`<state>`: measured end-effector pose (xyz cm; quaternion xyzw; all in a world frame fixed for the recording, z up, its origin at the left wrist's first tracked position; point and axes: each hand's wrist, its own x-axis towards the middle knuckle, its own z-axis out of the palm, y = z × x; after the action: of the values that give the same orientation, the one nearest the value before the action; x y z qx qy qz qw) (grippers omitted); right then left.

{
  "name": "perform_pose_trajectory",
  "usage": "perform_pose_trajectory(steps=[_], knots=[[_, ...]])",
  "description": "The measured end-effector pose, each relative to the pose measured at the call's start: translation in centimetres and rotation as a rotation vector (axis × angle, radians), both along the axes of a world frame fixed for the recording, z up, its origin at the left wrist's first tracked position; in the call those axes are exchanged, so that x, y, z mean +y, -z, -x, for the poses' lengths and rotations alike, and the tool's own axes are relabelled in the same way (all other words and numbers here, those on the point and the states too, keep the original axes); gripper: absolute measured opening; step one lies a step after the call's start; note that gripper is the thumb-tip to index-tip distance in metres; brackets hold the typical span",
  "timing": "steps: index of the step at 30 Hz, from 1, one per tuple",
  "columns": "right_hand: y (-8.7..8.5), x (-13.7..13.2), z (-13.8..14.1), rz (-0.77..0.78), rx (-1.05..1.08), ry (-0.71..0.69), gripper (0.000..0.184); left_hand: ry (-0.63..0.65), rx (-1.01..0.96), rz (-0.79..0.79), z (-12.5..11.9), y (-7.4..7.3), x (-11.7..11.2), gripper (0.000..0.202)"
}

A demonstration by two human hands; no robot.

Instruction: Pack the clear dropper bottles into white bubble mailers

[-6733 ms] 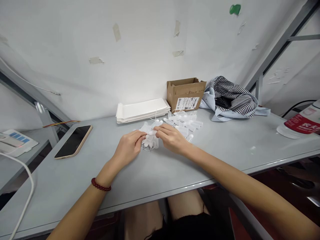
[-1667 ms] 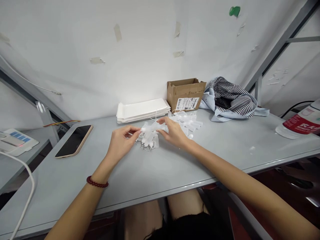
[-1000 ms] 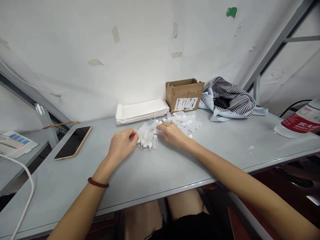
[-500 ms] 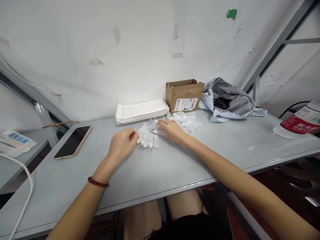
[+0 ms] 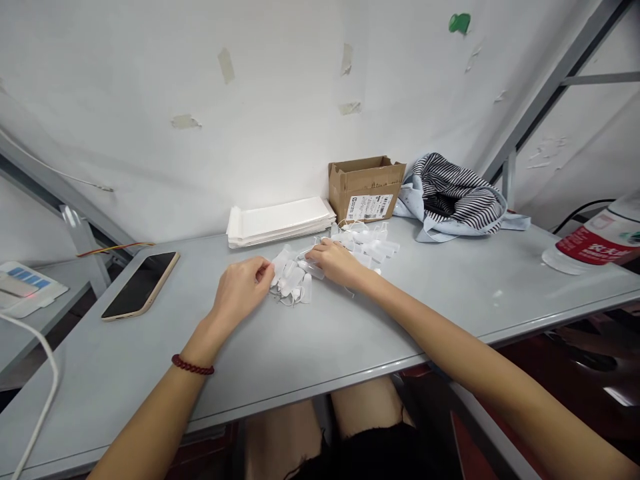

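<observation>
Between my hands lies a pile of small translucent white plastic pieces (image 5: 290, 280) with thin white strings. At the pile's left edge, my left hand (image 5: 243, 283) is closed, thumb and forefinger pinched together; what the fingertips hold is hidden. My right hand (image 5: 336, 261) reaches over the middle, its fingers curled down on a translucent tube-like plastic piece (image 5: 313, 269). A second cluster of similar plastic pieces (image 5: 375, 245) spreads behind and to the right of that hand. My right thumb is mostly out of sight.
Behind the pile, a stack of white trays (image 5: 280, 222) and an opened cardboard box (image 5: 367, 190) stand by the wall. Striped cloth (image 5: 457, 197) lies right of the box. A phone (image 5: 141, 285) rests at left; a large red-labelled bottle (image 5: 595, 240) is at far right.
The view has shifted slightly. My right hand has drawn a little toward the left pile, its fingers lower over the pieces. The left hand keeps its pinch at the same edge.
</observation>
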<state>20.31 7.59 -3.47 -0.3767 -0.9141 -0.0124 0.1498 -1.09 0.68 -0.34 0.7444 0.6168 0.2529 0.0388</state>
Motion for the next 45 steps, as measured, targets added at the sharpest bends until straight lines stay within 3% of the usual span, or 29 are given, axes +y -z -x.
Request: perform_pose_trajectory(steps=[4, 8, 10, 14, 19, 25, 30, 34, 40, 45], knots=[[-0.1, -0.2, 0.1, -0.09, 0.145, 0.017, 0.034, 0.002, -0.014, -0.02, 0.2, 0.0, 0.0, 0.028], [-1.1, -1.0, 0.1, -0.047, 0.517, 0.001, 0.038, -0.009, -0.062, -0.046, 0.0, -0.3, -0.1, 0.027], [-1.8, -1.7, 0.1, 0.084, 0.784, -0.031, 0.036, -0.008, -0.155, -0.033, -0.2, -0.5, -0.2, 0.025], [-3.2, -3.1, 0.1, 0.558, 1.17, -0.082, 0.024, 0.042, -0.441, 0.116, -0.6, -0.9, -0.3, 0.031], [-3.7, -3.5, 0.1, 0.934, 1.345, -0.133, 0.03, 0.167, -0.524, 0.162, -0.7, -1.1, -0.4, 0.045], [-3.7, -4.1, 0.6, 1.177, 1.378, -0.217, 0.035, 0.329, -0.524, 0.335, -1.3, -1.6, -1.1, 0.052], [-3.7, -4.4, 0.7, 1.205, 1.377, -0.216, 0.034, 0.46, -0.552, 0.49, -1.5, -1.4, -1.2, 0.032], [-3.6, -4.2, 0.5, 1.142, 1.394, -0.152, 0.033, 0.362, -0.539, 0.444, -1.3, -1.4, -1.0, 0.027], [-3.8, -3.9, 0.3, 0.939, 1.424, 0.058, 0.035, 0.227, -0.609, 0.331, -1.1, -2.2, -1.0, 0.025], [-3.8, -3.9, 0.3, 0.894, 1.412, 0.064, 0.037, 0.199, -0.643, 0.305, -0.9, -2.4, -1.1, 0.023]])
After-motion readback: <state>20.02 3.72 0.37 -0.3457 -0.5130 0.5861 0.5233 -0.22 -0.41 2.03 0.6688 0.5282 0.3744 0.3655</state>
